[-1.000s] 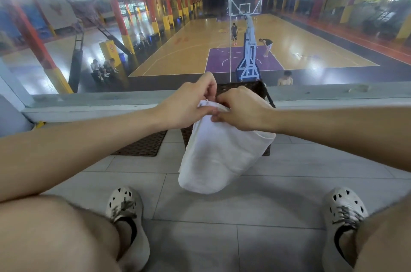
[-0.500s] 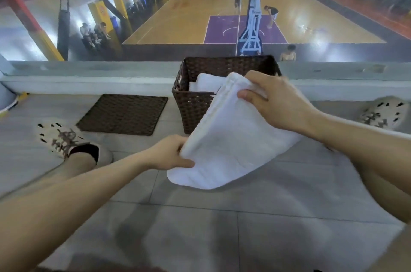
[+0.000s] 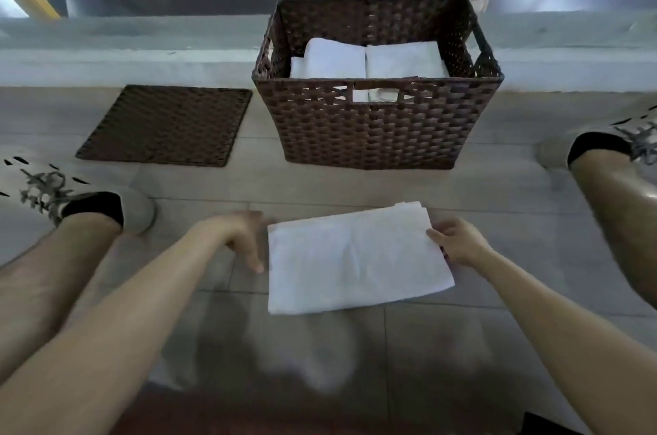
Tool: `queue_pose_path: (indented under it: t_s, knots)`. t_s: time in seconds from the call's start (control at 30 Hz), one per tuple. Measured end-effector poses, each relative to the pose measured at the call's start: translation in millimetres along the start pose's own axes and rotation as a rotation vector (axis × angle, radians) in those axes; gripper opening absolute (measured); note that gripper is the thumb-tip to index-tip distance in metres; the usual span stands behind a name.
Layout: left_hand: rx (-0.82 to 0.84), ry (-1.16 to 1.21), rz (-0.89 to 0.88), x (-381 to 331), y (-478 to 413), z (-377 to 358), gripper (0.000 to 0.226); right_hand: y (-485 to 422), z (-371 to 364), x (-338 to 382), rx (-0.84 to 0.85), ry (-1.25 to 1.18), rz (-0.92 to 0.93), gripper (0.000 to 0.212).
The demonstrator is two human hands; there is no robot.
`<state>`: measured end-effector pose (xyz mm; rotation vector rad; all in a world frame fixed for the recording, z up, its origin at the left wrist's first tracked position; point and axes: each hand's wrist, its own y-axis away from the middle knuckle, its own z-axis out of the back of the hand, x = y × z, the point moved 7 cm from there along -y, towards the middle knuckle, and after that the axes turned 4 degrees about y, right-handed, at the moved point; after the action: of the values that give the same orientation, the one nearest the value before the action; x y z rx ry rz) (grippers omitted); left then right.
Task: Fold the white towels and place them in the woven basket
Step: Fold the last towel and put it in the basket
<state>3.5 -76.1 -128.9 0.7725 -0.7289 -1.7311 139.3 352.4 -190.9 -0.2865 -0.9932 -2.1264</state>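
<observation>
Head view: your left hand [image 3: 237, 234], fingers loose, sits just beside the folded white towel [image 3: 355, 260] lying flat on the tiled floor [image 3: 213, 306]; your right hand [image 3: 458, 242] pinches its right edge. Beyond, a rectangular dark woven basket [image 3: 373, 128] holds two folded towels [image 3: 369, 59], a flat woven mat [image 3: 165, 125] to its left.

You've lowered the folded white towel [image 3: 355, 256] from the air onto the floor before the woven basket [image 3: 377, 128]; your left hand [image 3: 238, 235] has let go.
</observation>
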Motion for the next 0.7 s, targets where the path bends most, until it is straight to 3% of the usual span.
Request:
queue_pose_path:
  t_s: [0.07, 0.1, 0.17, 0.3, 0.4, 0.53, 0.63, 0.7]
  knots:
    - [-0.277, 0.101, -0.046, -19, -14, -25, 0.081, -8, -6, -14, -0.060, -0.020, -0.044, 0.048]
    - [-0.497, 0.150, -0.139, -38, -13, -35, 0.069, -9, -6, -13, -0.079, -0.011, -0.043, 0.051]
    - [-0.789, 0.100, -0.298, -83, -7, -63, 0.068, -3, -5, -4, -0.097, -0.017, -0.043, 0.055]
    - [-0.757, -0.009, -0.223, -113, -28, -138, 0.076, 6, -12, 3, -0.021, 0.015, -0.084, 0.047]
    - [-0.812, -0.015, -0.177, -109, -30, -142, 0.075, 9, -15, 5, 0.029, 0.098, -0.074, 0.040]
    - [-0.826, -0.074, -0.389, -126, -23, -140, 0.070, 18, -15, 7, 0.002, 0.005, -0.018, 0.026]
    - [-0.768, -0.150, -0.410, -131, -29, -147, 0.066, 36, -7, 22, -0.032, 0.085, 0.008, 0.017]
    - [-0.777, -0.054, -0.435, -130, -28, -144, 0.062, 56, 8, 48, -0.096, 0.127, 0.031, 0.020]
